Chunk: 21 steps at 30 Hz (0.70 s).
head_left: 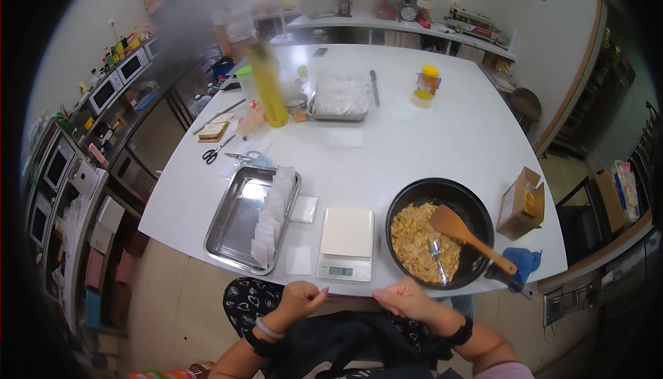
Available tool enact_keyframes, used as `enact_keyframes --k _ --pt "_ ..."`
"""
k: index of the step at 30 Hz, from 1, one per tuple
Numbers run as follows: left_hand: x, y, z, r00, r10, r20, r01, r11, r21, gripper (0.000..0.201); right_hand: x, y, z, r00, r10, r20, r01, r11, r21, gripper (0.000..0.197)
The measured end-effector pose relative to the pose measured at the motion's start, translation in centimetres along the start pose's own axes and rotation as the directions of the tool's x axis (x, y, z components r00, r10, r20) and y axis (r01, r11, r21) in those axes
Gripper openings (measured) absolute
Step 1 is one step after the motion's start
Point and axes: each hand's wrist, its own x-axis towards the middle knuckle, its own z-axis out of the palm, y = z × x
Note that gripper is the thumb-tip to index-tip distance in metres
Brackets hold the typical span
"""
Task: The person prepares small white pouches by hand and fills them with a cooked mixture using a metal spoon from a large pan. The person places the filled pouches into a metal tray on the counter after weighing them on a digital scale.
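My left hand (302,299) and my right hand (406,299) sit at the near edge of the white table (414,137), fingers pinched together; something thin and clear seems stretched between them, but I cannot make it out. Just beyond them stands a white kitchen scale (346,242). To its right is a black pan (440,232) of yellowish fried food, with a wooden spatula (469,235) and a metal spoon (438,255) in it. Left of the scale lies a steel tray (238,220) holding a row of small white packets (271,215).
A small open cardboard box (519,203) and a blue cloth (523,263) are right of the pan. Farther back stand a tall yellow bottle (268,88), a foil tray (339,97), an orange-lidded jar (428,82) and scissors (215,151). A blurred person (231,13) is at the far side.
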Motion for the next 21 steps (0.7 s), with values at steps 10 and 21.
enact_keyframes --k 10,21 --pt "-0.7 -7.3 2.5 0.979 0.070 0.193 -0.121 0.957 0.265 0.042 -8.8 19.4 -4.3 0.576 0.818 -0.003 -0.788 0.554 -0.269 0.061" --pt "0.3 -8.5 4.3 0.987 0.113 0.112 -0.133 0.974 0.186 0.040 -7.3 19.4 -4.5 0.573 0.812 0.108 -0.783 0.582 -0.219 0.067"
